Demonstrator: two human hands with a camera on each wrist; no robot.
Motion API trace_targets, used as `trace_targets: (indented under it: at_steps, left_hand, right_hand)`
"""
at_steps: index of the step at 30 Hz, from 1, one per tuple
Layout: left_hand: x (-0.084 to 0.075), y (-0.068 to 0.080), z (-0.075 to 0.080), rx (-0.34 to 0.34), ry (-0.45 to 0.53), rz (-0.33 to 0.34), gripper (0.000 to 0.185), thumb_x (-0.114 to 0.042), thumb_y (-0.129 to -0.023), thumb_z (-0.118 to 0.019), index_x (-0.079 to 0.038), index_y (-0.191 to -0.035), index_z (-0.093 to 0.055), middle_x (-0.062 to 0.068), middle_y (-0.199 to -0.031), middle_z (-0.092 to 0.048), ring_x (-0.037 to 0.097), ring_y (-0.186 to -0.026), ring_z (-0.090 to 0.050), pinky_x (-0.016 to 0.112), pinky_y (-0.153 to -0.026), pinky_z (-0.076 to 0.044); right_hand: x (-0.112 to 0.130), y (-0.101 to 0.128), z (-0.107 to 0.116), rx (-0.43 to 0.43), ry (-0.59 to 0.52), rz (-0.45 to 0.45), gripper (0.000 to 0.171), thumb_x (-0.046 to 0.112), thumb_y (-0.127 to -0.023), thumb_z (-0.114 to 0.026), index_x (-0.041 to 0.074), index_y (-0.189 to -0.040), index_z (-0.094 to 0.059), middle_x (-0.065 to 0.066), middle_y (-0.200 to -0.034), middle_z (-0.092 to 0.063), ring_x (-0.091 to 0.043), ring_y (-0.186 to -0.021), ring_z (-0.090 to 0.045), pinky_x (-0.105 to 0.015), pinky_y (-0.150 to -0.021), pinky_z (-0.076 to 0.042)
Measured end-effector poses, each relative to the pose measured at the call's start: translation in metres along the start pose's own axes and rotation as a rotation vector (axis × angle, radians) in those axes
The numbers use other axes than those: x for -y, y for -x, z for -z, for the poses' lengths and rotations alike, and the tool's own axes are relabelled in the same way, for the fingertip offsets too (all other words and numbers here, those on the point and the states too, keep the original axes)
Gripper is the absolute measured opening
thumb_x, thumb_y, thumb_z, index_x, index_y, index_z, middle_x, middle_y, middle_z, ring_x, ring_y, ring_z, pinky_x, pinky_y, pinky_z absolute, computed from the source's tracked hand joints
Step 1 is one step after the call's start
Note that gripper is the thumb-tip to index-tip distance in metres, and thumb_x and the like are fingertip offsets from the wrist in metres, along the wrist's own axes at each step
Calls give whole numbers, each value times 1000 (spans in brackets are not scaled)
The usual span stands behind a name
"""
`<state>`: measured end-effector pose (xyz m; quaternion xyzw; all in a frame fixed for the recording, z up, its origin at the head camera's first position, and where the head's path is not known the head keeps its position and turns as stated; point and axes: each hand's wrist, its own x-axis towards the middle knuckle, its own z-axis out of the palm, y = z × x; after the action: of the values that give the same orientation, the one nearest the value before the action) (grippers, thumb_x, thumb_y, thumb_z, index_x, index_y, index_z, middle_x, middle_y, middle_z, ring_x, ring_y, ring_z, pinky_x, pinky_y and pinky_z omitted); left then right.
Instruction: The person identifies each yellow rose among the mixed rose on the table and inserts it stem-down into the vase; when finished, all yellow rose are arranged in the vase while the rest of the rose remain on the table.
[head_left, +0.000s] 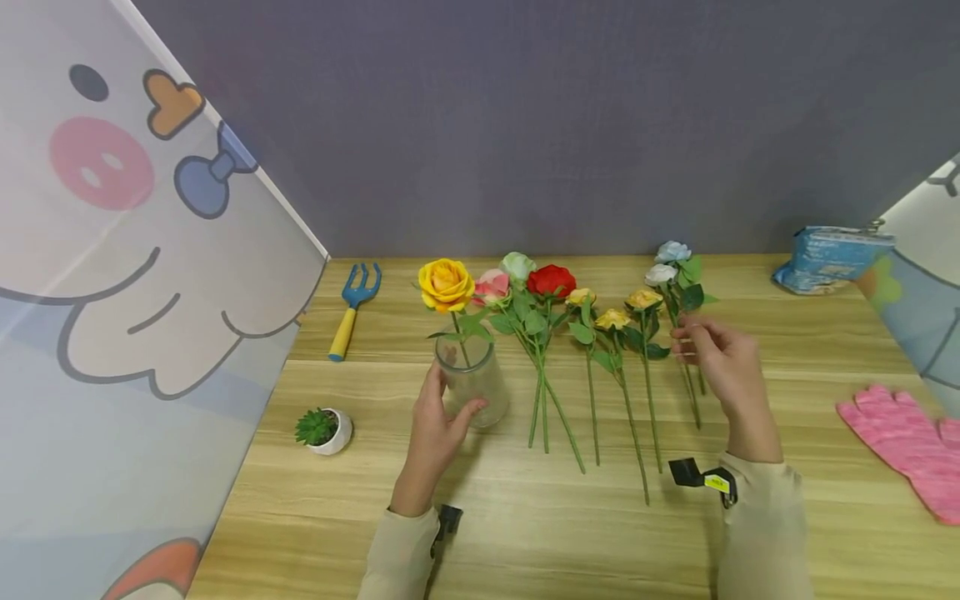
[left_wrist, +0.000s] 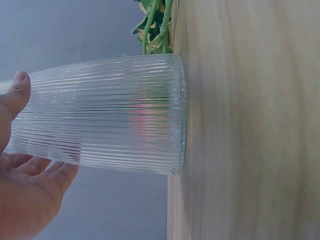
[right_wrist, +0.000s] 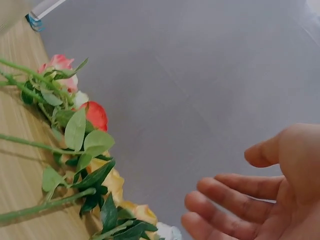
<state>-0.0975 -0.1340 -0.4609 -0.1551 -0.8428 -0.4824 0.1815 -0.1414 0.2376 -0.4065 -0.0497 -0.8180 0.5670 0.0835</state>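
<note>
Hands | left hand (head_left: 438,421) curled round ribbed glass vase (head_left: 474,379) at table centre, yellow rose (head_left: 446,284) inside | right hand (head_left: 723,357), fingers loosely spread, over white rose stems (head_left: 688,387) at 3 o'clock; contact unclear | stem ends hidden by palm

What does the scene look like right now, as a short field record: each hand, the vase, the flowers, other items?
left hand: grips the clear ribbed glass vase, upright on the wooden table
vase contents: one yellow rose
right hand: open, over the stems of the pale blue and white roses, holding nothing
loose flowers: pink, red, white and small yellow roses lying in a row
other items: blue-and-yellow garden fork, small potted succulent, pink glove, blue packet
</note>
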Motion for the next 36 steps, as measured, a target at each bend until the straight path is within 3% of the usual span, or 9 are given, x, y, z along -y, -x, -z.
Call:
trace_targets:
  at_steps: [7, 14, 19, 24, 31, 36]
  left_hand:
    - [0, 0, 1, -1, -8, -3, 90, -7, -84, -83, 12, -153, -28, 33, -153, -42, 47, -140, -47, 54, -117, -40]
    - [1, -1, 1, -6, -7, -3, 90, -6, -83, -84, 12, -153, -29, 33, -153, -43, 46, -139, -48, 55, -116, -41]
    - [2, -1, 1, -10, 2, -14, 88, -20, -88, -80, 12, -153, -29, 33, -152, -43, 46, -139, -48, 55, -116, -42]
    - [4, 1, 0, -13, 5, -39, 88, -35, -93, -72, 12, -153, -28, 33, -152, -43, 47, -138, -48, 56, -115, -41]
    - [5, 2, 0, -15, 8, -35, 87, -30, -92, -75, 11, -153, -29, 33, -152, -44, 47, -138, -49, 56, -116, -41]
    - [4, 1, 0, -11, 1, -29, 87, -29, -91, -76, 12, -153, -29, 33, -151, -45, 47, -136, -50, 56, -115, -41]
  right_hand:
    - [-15, -6, 0, 132, 48, -108, 52, 24, -113, -37, -17, -141, -49, 16, -93, -65, 2, -79, -68, -22, -72, -63]
    - [-25, -10, 1, 191, 39, -180, 56, 27, -113, -36, -18, -144, -45, 6, -99, -67, 1, -80, -69, -25, -75, -64]
    - [-31, -13, 1, 229, 46, -208, 59, 30, -113, -37, -18, -145, -44, -9, -109, -68, 0, -81, -69, -25, -75, -64]
    - [-36, -16, 3, 280, 37, -235, 60, 30, -113, -36, -19, -147, -39, -10, -111, -69, -2, -82, -70, -27, -76, -65]
    - [-44, -19, 1, 345, 51, -254, 59, 27, -114, -32, -21, -148, -35, -30, -122, -65, -2, -83, -70, -27, -75, -65]
    - [-48, -19, 0, 390, 38, -284, 59, 26, -114, -29, -22, -149, -30, -36, -129, -60, -1, -84, -70, -28, -77, -65]
